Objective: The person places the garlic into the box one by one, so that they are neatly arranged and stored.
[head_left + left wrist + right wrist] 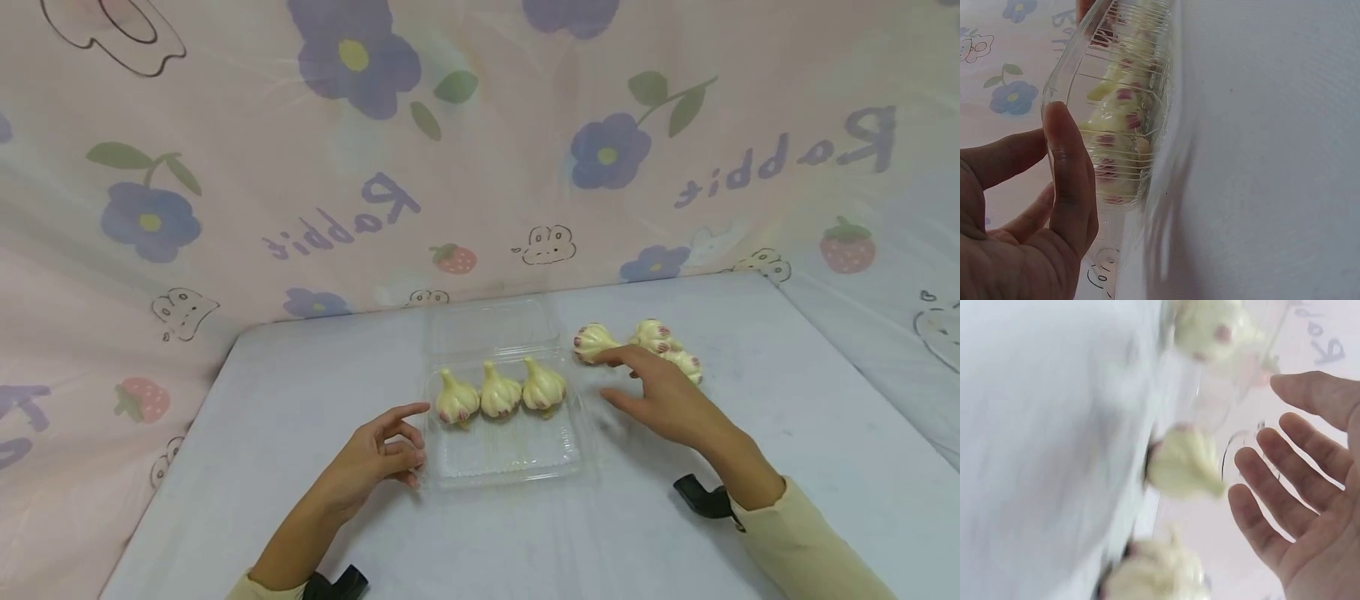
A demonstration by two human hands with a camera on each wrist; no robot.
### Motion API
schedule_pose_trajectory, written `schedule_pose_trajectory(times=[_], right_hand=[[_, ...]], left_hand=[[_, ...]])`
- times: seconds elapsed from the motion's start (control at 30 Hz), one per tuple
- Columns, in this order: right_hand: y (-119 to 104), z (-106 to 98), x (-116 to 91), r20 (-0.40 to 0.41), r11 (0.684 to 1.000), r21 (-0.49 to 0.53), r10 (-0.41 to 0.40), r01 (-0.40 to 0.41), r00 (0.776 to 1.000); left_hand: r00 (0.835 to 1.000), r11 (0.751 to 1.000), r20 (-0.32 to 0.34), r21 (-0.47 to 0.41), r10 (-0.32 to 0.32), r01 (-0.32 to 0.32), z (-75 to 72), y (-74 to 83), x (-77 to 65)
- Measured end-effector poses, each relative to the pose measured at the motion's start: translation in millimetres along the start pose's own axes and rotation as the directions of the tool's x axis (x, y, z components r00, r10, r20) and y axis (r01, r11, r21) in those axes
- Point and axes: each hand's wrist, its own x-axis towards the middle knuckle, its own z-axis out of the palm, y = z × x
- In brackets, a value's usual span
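Observation:
A clear plastic clamshell box [510, 457] lies with its lid [491, 327] folded back. Three cream garlic bulbs [500, 393] with purplish marks form a row across its rear half, necks toward the lid. My left hand [371, 462] is at the box's left side, its fingertips touching the plastic wall in the left wrist view. Over on the right, my right hand [667, 400] hovers beside loose garlic bulbs [594, 340], partly covering them in the head view. Its fingers are spread and hold nothing, with a blurred bulb [1185, 462] apart from the fingertips in the right wrist view.
A white cloth [315, 375] covers the table. Behind it hangs a pink curtain [495, 150] printed with flowers and rabbits. Black camera mounts [703, 497] sit at both wrists, close above the tabletop.

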Motion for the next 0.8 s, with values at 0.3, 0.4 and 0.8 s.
schedule_pose_trajectory(times=[0.3, 0.4, 0.8], right_hand=[[35.9, -31.4, -22.6, -0.042, 0.995, -0.042, 0.093, -0.095, 0.995], [47.0, -40.4, -25.5, -0.080, 0.994, -0.052, 0.097, -0.101, 0.992], [83.7, -56.2, -32.4, -0.006, 0.978, -0.022, 0.208, -0.208, 0.978]], left_hand=[[1.000, 1.000, 0.003, -0.004, 0.014, -0.014, -0.1, -0.7, 1.5], [1.000, 1.000, 0.003, -0.008, 0.017, -0.017, 0.8, -0.5, 2.0], [1.000, 1.000, 0.006, -0.010, 0.011, -0.010, 0.8, 0.3, -0.1]])
